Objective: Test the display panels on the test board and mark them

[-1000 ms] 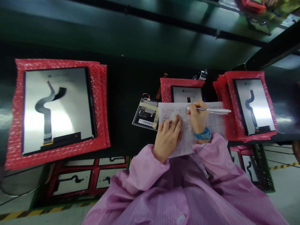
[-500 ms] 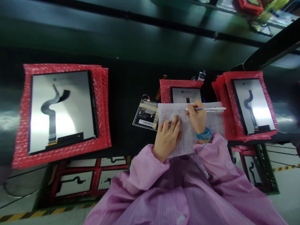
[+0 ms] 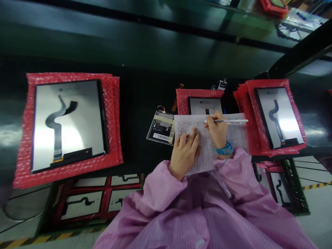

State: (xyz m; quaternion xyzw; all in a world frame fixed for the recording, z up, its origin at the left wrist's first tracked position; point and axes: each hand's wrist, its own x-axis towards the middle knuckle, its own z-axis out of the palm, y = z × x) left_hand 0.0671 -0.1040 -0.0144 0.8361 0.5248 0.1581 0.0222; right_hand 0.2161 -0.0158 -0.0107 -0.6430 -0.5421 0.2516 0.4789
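My right hand (image 3: pixel 218 130) grips a white pen (image 3: pixel 234 121), its tip close to the upper rows of a printed form (image 3: pixel 207 148). Flat on the same sheet lies my left hand (image 3: pixel 185 152), fingers stretched toward its top. The form partly covers a display panel (image 3: pixel 204 104) on red bubble wrap (image 3: pixel 182 98). Left of the paper, a black circuit board assembly (image 3: pixel 162 128) with tape and a barcode label lies partly under the sheet's edge. A blue wrist strap (image 3: pixel 225 148) circles my right wrist.
A large display panel (image 3: pixel 85 135) tops a red bubble-wrap stack at left; another panel (image 3: pixel 292 114) tops a stack at right. Below the table edge sit green crates (image 3: pixel 43 221) holding panels. A small metal counter-like device (image 3: pixel 222 84) stands behind the form.
The pen and my right hand have shifted very slightly left in the view. The view itself has moved a little; my left hand stays flat on the form.
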